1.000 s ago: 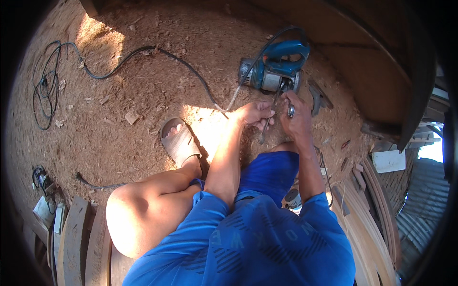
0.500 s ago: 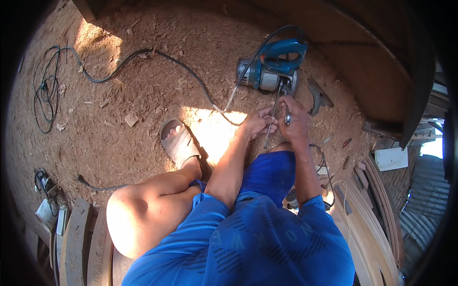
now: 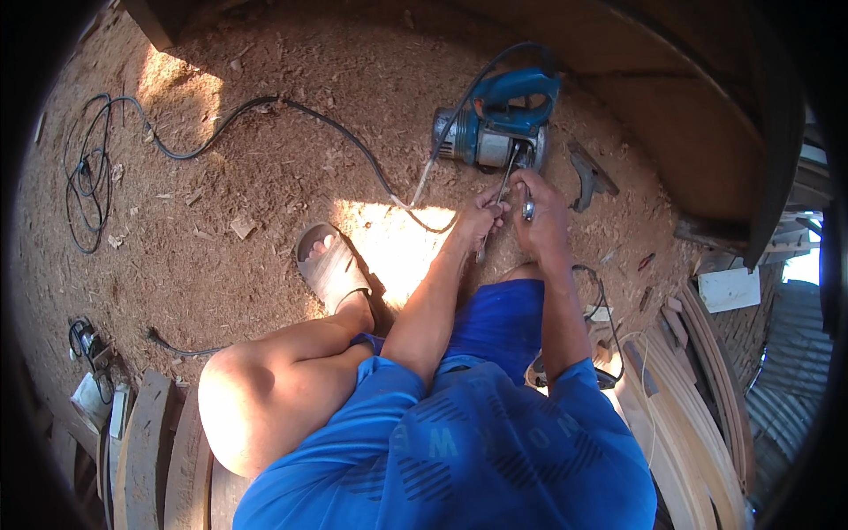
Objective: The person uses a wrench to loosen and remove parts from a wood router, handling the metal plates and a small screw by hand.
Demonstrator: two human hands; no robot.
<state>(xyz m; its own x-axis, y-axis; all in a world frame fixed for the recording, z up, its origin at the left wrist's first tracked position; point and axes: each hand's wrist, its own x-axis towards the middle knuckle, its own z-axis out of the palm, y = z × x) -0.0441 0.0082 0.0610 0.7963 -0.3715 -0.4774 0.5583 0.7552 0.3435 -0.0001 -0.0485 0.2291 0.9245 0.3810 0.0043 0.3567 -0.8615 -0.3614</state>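
Note:
A corded power tool (image 3: 515, 91) with a blue handle and a silver body lies on its side on the ground, beyond my hands. My left hand (image 3: 478, 216) is closed round a thin metal rod (image 3: 506, 179), whose far end reaches into the power tool's metal housing. The rod's near end sticks out below my fingers. My right hand (image 3: 545, 221) is closed beside it, gripping a shiny metal hand tool (image 3: 528, 210); its kind is mostly hidden by the fingers. The right fingertips are close to the rod by the housing; I cannot tell whether they touch it.
A dark curved part (image 3: 586, 178) lies right of the power tool. The black cord (image 3: 340, 125) loops left across the wood-chip-strewn ground (image 3: 265, 177). Curved timber pieces (image 3: 667, 424) are stacked at lower right, with more boards (image 3: 146, 442) at lower left. A large dark panel (image 3: 671, 115) leans over the far right.
Both hands have shifted slightly left, and the near end of the rod has swung left and up. The power tool stays on the ground.

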